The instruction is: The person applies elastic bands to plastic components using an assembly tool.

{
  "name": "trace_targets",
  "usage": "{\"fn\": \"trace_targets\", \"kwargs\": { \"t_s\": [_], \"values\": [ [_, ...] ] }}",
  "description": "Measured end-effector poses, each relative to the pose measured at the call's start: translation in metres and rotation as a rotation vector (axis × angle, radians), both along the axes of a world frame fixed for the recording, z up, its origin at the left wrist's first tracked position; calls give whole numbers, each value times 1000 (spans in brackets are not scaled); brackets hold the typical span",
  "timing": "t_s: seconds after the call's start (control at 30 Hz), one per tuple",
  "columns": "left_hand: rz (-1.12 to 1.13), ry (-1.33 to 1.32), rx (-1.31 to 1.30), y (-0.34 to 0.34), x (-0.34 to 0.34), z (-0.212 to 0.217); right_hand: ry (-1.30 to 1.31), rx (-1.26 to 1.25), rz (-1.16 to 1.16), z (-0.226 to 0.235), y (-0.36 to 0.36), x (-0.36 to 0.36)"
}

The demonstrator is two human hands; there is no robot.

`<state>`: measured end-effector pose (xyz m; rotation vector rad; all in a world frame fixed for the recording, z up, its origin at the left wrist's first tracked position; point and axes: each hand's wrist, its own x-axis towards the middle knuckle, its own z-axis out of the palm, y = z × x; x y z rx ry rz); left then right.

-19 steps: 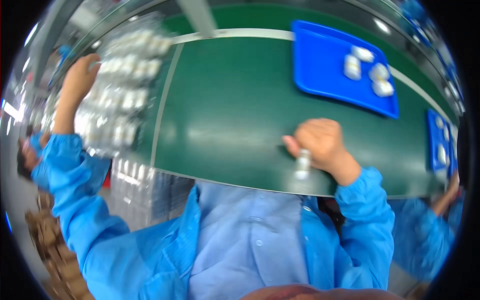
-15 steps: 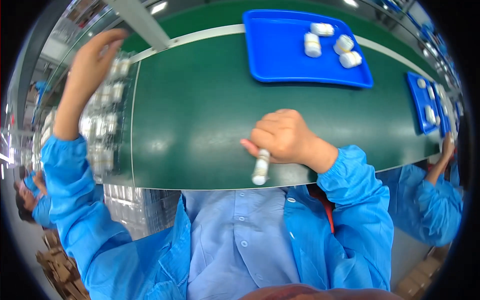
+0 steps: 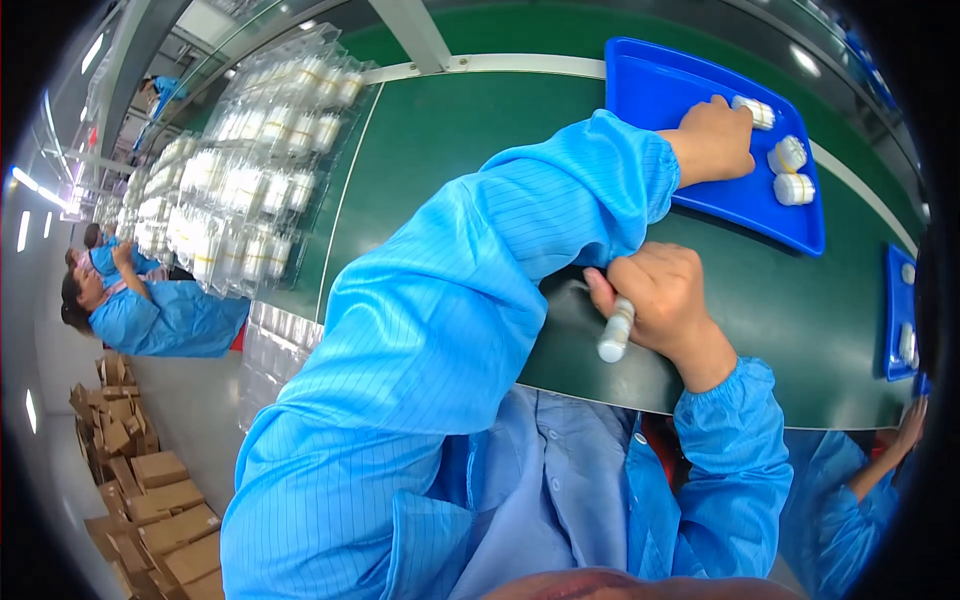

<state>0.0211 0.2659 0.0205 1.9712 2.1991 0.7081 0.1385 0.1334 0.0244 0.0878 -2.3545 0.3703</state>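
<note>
My left hand reaches across my body into the blue tray. Its fingers curl down over the spot beside a white banded cylinder; whatever lies under them is hidden. Two more white cylinders with yellowish bands rest to the right of that hand, inside the tray. Closer to me, my right hand is a closed fist above the green work surface. From its thumb side sticks out a slim white cylinder, tilted, with its round end toward me.
Clear plastic trays full of white cylinders are piled at left on the green surface. A metal post rises behind. Another blue tray stands at far right, near another person's hand. Cardboard boxes lie on the floor.
My left hand has swung from above the piled plastic trays at left into the blue tray. My right hand still grips the slim white cylinder. The view has turned leftward.
</note>
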Motion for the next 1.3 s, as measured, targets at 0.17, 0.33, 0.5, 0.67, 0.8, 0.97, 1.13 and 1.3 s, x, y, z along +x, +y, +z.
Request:
{"fn": "trace_targets", "kwargs": {
  "t_s": [0.17, 0.33, 0.5, 0.67, 0.8, 0.97, 1.13, 1.3],
  "values": [
    [-127, -218, 152, -61, -40, 23, 24, -41, 4, -2, 6, -4],
    [-188, -343, 383, -186, -81, 43, 129, -159, -53, 7, 7, 1],
    [-127, -420, 300, -254, -69, -1, 186, -928, -75, 8, 2, 7],
    [-204, -344, 294, -262, -55, -22, 175, -1013, 6, 16, -5, -2],
    [-215, -321, 317, -259, -51, -23, 165, -1065, 67, 16, -12, -2],
    [-225, -329, 327, -256, -44, -26, 152, -1015, 6, 11, -17, -9],
    [-229, -323, 324, -257, -45, -25, 86, -887, -60, 8, -17, -8],
    [-219, -273, 289, -261, -46, -20, 99, -832, -43, 4, -18, -10]
  ]
}}
